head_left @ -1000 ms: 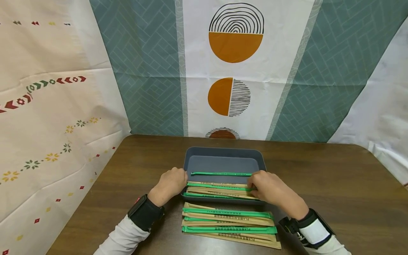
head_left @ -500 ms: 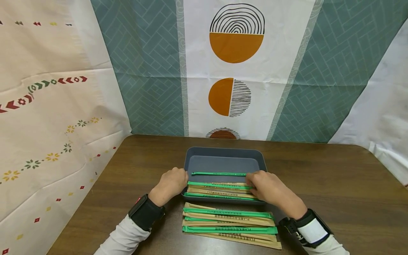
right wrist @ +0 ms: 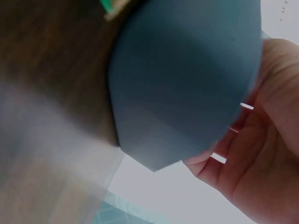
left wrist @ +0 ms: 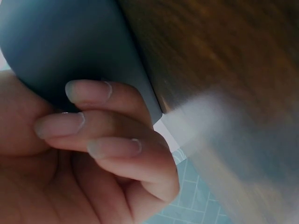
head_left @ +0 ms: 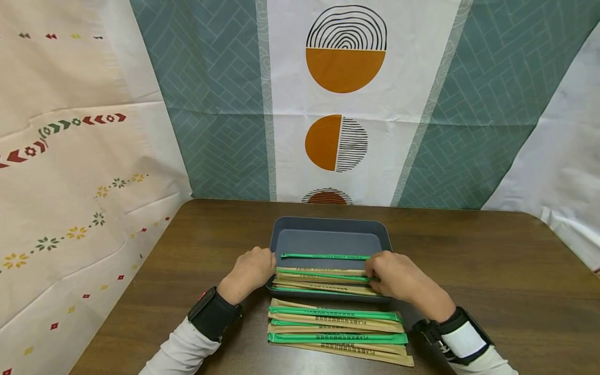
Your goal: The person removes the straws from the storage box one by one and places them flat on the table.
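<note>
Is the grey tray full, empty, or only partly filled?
Partly filled: green and tan packets lie mostly across the near part of the tray, while its far part is bare.

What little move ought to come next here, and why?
Probably the right hand should ease the lone green packet toward the bunched packets at the near side of the tray: it lies apart from them, and the hand sits right at its right end.

Head view: bright, mostly sharp
Brown wood-grain tabletop (head_left: pixel 469 250): pale hazy glare in wrist views
Smooth dark-grey rectangular tray (right wrist: pixel 182 84): dim, blurred up close
</note>
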Motion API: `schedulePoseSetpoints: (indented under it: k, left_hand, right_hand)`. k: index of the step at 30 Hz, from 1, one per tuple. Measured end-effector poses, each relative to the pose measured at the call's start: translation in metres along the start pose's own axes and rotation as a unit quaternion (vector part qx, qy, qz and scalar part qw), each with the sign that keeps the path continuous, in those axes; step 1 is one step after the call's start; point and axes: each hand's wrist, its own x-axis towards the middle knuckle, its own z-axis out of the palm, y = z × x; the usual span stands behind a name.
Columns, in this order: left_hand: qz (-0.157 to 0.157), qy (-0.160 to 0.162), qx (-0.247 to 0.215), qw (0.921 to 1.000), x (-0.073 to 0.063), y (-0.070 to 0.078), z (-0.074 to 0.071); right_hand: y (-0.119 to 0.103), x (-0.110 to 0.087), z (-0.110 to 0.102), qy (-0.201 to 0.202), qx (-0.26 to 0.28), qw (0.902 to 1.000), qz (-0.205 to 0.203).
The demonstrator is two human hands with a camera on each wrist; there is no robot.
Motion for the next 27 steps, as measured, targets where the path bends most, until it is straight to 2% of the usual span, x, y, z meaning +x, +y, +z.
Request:
schedulePoseSetpoints:
  k: [10, 14, 18, 22, 27]
  left_hand:
    - [-0.011, -0.008, 0.004, 0.9999, 0.001, 0.0, 0.001]
    - [-0.023, -0.023, -0.014, 0.9994, 0.003, -0.002, 0.002]
    - [-0.028, -0.026, -0.034, 0.9987, 0.002, -0.002, 0.003]
    - [-0.028, -0.019, -0.021, 0.9992, 0.002, -0.001, 0.002]
    - [-0.018, -0.008, 0.0, 0.9998, 0.002, 0.0, 0.002]
  right_hand:
    - [-0.007, -0.012, -0.027, 0.059, -0.036, 0.997, -0.035]
    - [-0.016, -0.02, -0.031, 0.075, -0.033, 0.995, -0.056]
    - [-0.03, -0.026, -0.027, 0.096, -0.038, 0.9921, -0.071]
    - [-0.042, -0.035, -0.019, 0.112, -0.063, 0.9893, -0.069]
    - [-0.048, -0.049, -0.009, 0.081, -0.063, 0.9922, -0.07]
